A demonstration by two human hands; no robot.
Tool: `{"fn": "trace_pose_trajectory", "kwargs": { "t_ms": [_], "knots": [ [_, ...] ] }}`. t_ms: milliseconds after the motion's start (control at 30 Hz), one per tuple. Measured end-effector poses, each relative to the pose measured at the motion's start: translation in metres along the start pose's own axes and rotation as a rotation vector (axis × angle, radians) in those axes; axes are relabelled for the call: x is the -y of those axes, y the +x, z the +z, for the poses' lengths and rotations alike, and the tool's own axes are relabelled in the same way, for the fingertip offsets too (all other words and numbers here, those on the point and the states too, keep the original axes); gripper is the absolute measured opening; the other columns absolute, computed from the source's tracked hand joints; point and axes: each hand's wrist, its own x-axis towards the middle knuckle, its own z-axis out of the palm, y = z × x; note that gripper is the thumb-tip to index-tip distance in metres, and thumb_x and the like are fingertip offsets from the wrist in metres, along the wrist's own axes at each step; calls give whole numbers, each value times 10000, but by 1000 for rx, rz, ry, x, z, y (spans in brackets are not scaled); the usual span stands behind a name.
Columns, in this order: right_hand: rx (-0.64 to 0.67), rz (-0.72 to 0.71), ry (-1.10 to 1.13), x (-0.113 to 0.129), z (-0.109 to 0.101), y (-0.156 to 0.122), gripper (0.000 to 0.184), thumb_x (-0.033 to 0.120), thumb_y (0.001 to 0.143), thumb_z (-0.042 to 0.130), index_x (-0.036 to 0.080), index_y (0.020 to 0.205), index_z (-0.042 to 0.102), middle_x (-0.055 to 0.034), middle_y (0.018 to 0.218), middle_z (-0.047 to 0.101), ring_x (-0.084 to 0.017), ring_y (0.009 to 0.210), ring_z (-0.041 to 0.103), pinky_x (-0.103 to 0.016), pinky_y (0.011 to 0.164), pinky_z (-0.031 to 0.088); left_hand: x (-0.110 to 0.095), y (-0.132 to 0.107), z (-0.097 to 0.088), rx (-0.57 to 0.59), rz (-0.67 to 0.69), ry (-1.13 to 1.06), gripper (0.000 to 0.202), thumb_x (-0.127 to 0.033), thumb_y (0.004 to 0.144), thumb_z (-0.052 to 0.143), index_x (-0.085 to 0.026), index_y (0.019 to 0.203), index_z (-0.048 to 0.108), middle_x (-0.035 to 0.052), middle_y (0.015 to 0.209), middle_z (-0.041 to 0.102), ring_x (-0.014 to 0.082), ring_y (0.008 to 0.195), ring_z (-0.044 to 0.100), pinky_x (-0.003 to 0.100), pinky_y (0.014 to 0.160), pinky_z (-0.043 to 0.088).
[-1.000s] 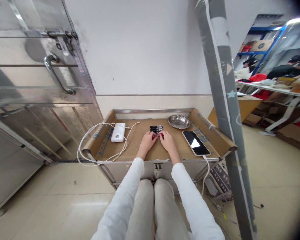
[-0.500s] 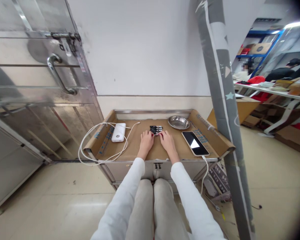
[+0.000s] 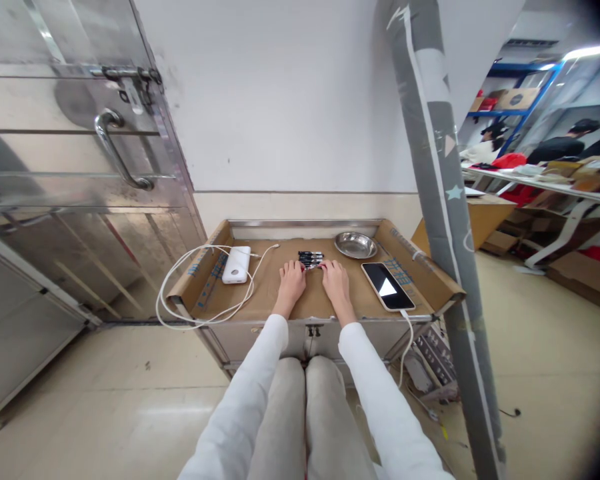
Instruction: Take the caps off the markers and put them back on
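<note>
Several black marker pens point(image 3: 311, 257) lie side by side in a small stack of rows on the cardboard-lined top point(image 3: 265, 293). My left hand point(image 3: 293, 281) is closed at the left end of the nearest pen, fingers curled and thumb side toward it. At that pen's right end, my right hand point(image 3: 335, 281) is closed in the same way. Between the fingertips only a short stretch of this pen point(image 3: 313, 267) shows; its ends are hidden by my fingers. Both wrists rest near the front edge.
A steel bowl point(image 3: 356, 245) stands behind and right of my right hand. Nearer lies a phone point(image 3: 389, 287) with a white cable plugged in. On the left are a white power bank point(image 3: 237, 265) and a looped white cable point(image 3: 161, 293). A wrapped grey pole point(image 3: 445, 200) leans at right.
My right hand has shifted very slightly away from my left, and the view has turned a little. The pens, bowl, phone and power bank stay in place.
</note>
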Motion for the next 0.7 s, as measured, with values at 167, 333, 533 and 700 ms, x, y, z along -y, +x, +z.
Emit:
{"fn": "trace_pose_trajectory", "kwargs": {
  "t_ms": [167,333,533,700],
  "knots": [
    [-21,-1,3,0,-1,0,250,187,940,366,166,1000,608,-97,925,643,-203,869,538,-302,795,347,-1,-1,-2,-12,-10,25,206,-243,940,343,-159,1037,504,118,1056,546,257,1005,478,386,867,359],
    [-16,18,-2,2,-4,1,260,215,954,353,165,1015,601,-96,910,662,-199,844,543,-296,769,345,-1,-4,-2,-43,-50,70,189,-205,919,355,-138,1012,505,129,1035,543,271,1003,478,399,866,363],
    [-29,21,9,2,-4,1,234,220,949,377,167,1013,596,-91,892,664,-189,819,550,-282,754,346,-1,-6,-2,-46,-89,107,168,-163,879,387,-126,999,500,141,1046,539,283,998,477,408,862,371],
    [-1,6,10,2,-3,0,222,210,945,388,179,1016,596,-89,898,662,-195,833,550,-285,761,349,-2,-6,-3,-55,-101,102,171,-158,872,389,-131,1000,499,142,1039,534,282,996,476,411,864,370]
  ]
}}
